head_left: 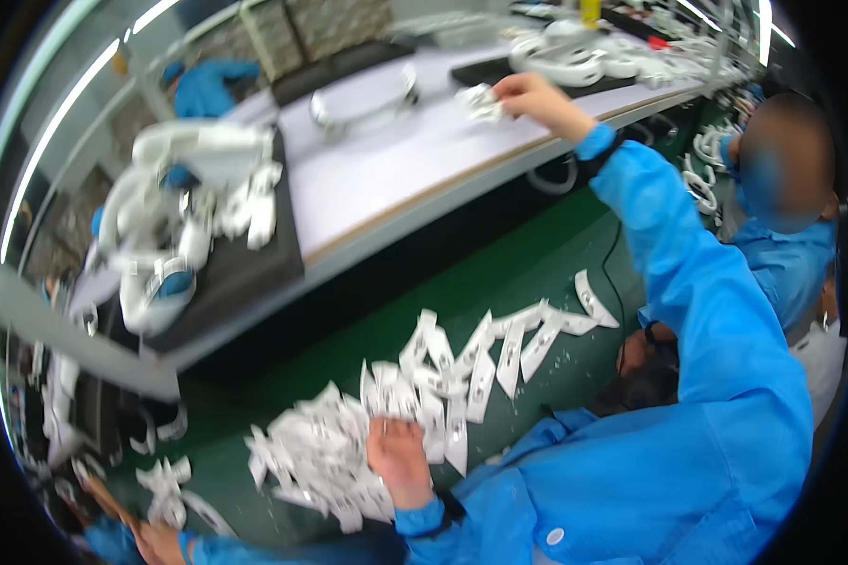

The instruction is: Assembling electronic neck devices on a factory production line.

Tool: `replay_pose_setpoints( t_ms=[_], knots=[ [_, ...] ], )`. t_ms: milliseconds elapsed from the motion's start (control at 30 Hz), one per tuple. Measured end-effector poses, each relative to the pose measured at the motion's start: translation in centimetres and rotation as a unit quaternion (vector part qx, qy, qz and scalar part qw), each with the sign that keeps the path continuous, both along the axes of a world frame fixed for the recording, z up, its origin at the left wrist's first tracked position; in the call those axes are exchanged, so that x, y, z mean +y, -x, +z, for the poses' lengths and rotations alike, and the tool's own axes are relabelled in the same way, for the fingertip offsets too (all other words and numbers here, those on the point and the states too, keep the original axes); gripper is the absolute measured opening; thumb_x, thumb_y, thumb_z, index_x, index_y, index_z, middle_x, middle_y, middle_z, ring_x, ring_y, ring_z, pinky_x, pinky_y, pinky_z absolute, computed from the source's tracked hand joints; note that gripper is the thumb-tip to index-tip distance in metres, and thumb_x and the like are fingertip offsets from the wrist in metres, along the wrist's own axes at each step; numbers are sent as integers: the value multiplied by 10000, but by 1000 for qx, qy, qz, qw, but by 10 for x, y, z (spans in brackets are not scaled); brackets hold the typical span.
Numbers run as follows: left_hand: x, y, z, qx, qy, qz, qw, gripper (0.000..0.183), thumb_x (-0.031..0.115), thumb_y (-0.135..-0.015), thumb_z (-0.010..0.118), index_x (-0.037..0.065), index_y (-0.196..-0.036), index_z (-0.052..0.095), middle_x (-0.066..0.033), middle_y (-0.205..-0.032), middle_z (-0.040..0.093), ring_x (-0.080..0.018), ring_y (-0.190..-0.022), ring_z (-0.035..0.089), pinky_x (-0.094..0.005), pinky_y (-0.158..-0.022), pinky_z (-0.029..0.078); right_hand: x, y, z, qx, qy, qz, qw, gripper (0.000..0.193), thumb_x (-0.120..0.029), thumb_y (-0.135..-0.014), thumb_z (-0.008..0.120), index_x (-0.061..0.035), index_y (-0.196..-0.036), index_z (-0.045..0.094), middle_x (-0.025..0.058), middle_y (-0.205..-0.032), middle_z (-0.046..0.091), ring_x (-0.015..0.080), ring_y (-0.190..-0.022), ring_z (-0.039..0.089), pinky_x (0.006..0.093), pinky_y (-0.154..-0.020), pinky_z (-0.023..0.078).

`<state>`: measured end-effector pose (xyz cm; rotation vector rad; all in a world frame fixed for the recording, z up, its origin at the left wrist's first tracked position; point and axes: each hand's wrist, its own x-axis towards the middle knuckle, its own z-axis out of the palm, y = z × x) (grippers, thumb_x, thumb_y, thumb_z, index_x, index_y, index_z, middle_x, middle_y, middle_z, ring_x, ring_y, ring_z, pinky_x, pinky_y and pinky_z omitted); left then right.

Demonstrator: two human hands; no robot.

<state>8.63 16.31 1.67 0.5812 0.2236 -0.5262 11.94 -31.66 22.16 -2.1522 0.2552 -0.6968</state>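
Note:
Stretched out over the table, my right hand [535,102] pinches a small bunch of white parts [481,103], blurred so their exact kind does not show. My left hand [400,460] hangs low with its fingers curled in, and nothing shows in them. Behind it lies a heap of flat white strips [316,443] with dark marks, loosely spread over the green floor [283,372]. More strips [523,347] fan out from the heap to the right. On the table [367,179], a blurred clear and white curved piece [363,104] stands left of my right hand.
White ring-shaped parts [561,61] sit on a dark mat at the far right of the table. Bulky white assemblies [174,207] occupy a black mat at left. A co-worker [782,188] in blue is at right; another person's hand [160,544] shows at lower left.

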Motion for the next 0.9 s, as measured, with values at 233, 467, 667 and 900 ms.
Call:
replay_pose_setpoints(
  t_ms=[233, 467, 667, 900],
  knots=[
    [-44, -19, 7, -50, 17, -85, 995, 160, 252, -844, 494, 95, -837, 522, -26, -709, 485, -208, -711, 486, -322, -662, 386, 210, 57, -116, -29, -279, 245, 928, 77, 8, -760, 505, -11, -771, 579, 18, -794, 581, 81, -726, 527, 210, -669, 410],
    [-59, 1, 17, -53, -64, -27, 996, 106, 181, -848, 446, 86, -861, 490, -24, -714, 483, -133, -699, 488, -287, -643, 405, 304, 96, -175, -43, -412, 157, 896, 100, 17, -756, 476, 24, -793, 569, 40, -828, 578, 85, -780, 513, 224, -701, 406],
    [-61, 11, 5, -82, -93, -37, 992, 156, 186, -857, 463, 37, -897, 484, -31, -703, 466, -102, -617, 461, -228, -544, 390, 330, 113, -158, -34, -339, 186, 921, 140, -61, -727, 672, -12, -819, 578, 34, -828, 543, 132, -789, 532, 262, -688, 416],
    [-74, 16, 7, -317, -299, 24, 900, 152, 191, -882, 474, 47, -929, 468, -23, -656, 468, -74, -568, 447, -197, -510, 361, 330, 114, -149, -37, -142, 161, 976, 162, -71, -693, 717, -29, -775, 584, 75, -800, 547, 205, -739, 550, 288, -632, 438]
  ],
)
